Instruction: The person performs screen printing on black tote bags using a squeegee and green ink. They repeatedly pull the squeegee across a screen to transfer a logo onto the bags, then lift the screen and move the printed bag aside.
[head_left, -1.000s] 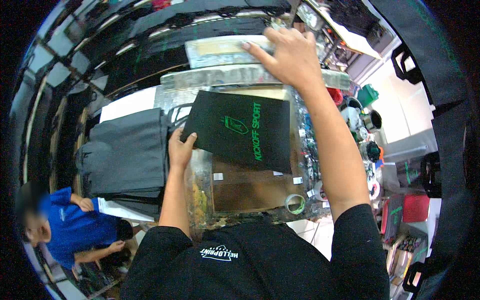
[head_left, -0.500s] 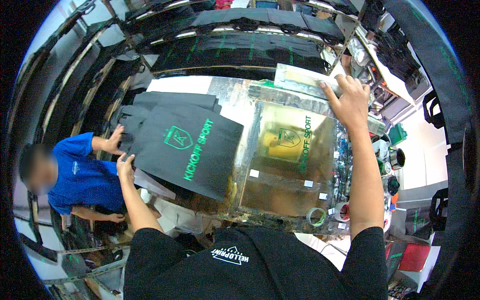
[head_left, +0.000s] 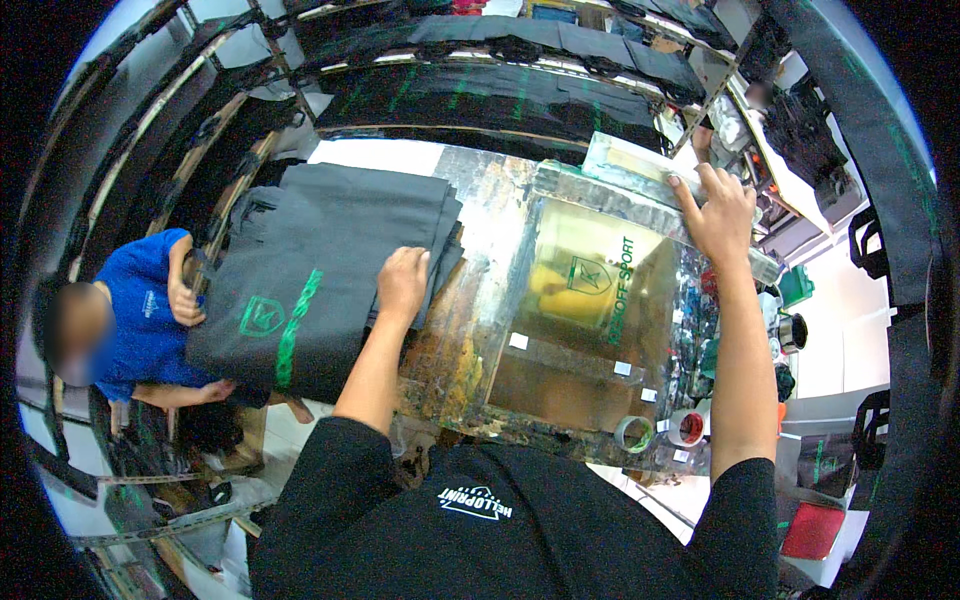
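My left hand (head_left: pixel 403 282) is over the right part of a stack of black fabric bags (head_left: pixel 375 205), its fingers curled together. The fingertips are hidden, so what they hold cannot be made out. On the left of the stack lies a black bag with a green shield print and lettering (head_left: pixel 265 318). A co-worker's hand (head_left: pixel 183 303) is at its left edge. My right hand (head_left: pixel 722 215) is closed around the right end of a long, pale squeegee (head_left: pixel 630 160) at the far edge of a printing screen (head_left: pixel 575 370). The screen carries the same shield design on a yellowish area.
A co-worker in a blue shirt (head_left: pixel 145 310) stands at the left. Tape rolls (head_left: pixel 633 434) lie at the screen's near right corner. Cans (head_left: pixel 792 332) stand to the right. Racks with black bags (head_left: pixel 480 95) line the back.
My left hand has left the printed bag's left edge and moved right. The printed bag has shifted left toward the co-worker, uncovering the stack. My right hand stays on the squeegee.
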